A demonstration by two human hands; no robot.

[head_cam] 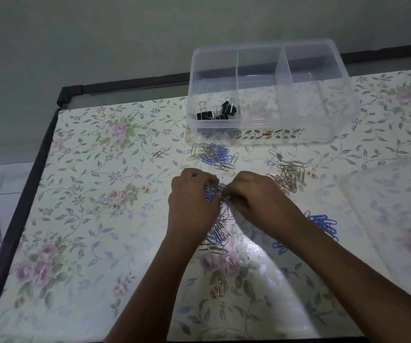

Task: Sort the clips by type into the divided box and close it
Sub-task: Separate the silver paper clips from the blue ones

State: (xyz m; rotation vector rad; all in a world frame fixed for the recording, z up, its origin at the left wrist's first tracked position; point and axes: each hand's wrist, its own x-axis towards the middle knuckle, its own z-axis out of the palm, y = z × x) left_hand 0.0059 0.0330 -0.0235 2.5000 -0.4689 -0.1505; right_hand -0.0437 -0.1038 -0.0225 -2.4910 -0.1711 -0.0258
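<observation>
A clear divided box (343, 100) stands open at the back of the table, with black binder clips (218, 111) in its left compartment. My left hand (192, 201) grips a tangle of blue and silver paper clips (213, 191). My right hand (256, 196) pinches the same tangle from the right. More mixed clips (218, 233) hang or lie below my hands. A mixed pile (214, 155) lies in front of the box, a silver pile (288, 173) to the right, and a blue pile (323, 224) by my right forearm.
The translucent lid (397, 219) lies at the right edge of the table. A floral cloth (88, 194) covers the table, whose dark frame (33, 184) runs along the left and back. Single clips (220, 285) lie near my forearms.
</observation>
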